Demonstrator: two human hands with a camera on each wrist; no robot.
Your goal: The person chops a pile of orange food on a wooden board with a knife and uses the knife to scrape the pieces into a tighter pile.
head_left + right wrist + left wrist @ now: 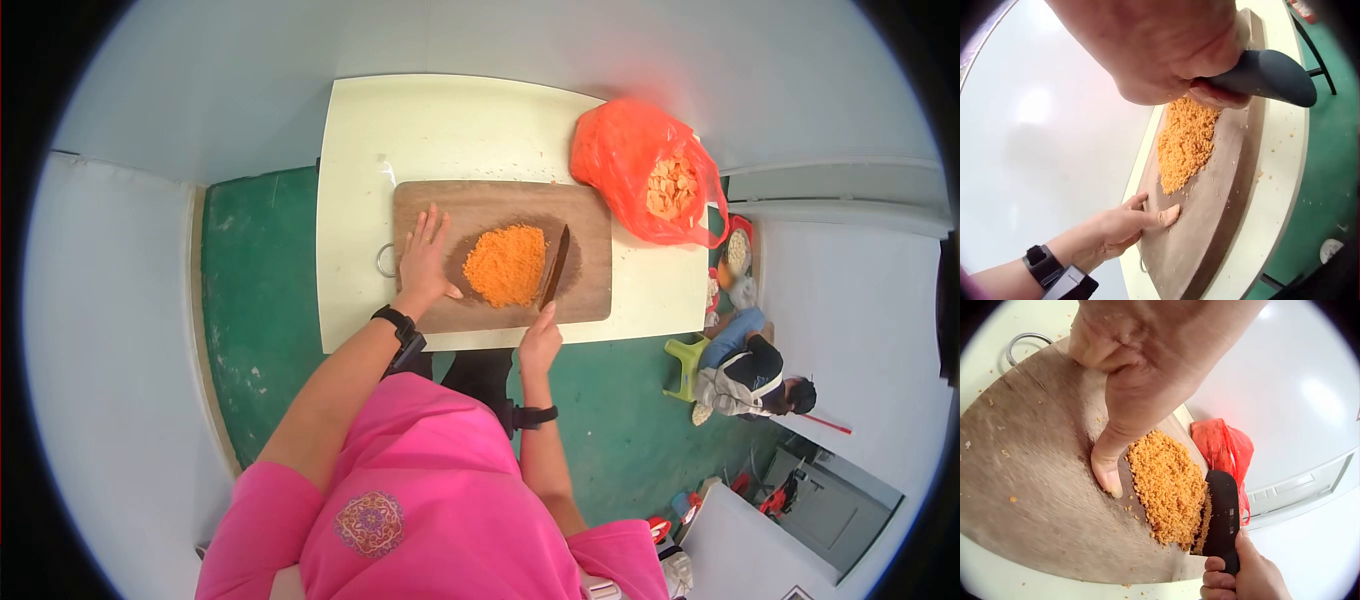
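Note:
Finely chopped orange bits (506, 265) lie in a heap on a wooden cutting board (440, 318). My left hand (425, 262) rests on the board left of the heap, fingers spread and thumb extended; the left wrist view shows the thumb pressing the wood. At the heap's right edge stands a dark-bladed knife (555, 266), its blade (1222, 509) against the bits in the left wrist view. My right hand (541, 342) grips its handle at the board's near edge; the dark handle (1266, 78) sticks out of the fist in the right wrist view.
A red plastic bag (625, 165) of orange slices stands at the back right of the pale table (360, 130). The board's metal ring (386, 261) is on its left. Beyond, at the right, a person (750, 370) sits near a green stool (684, 366), with containers on the floor.

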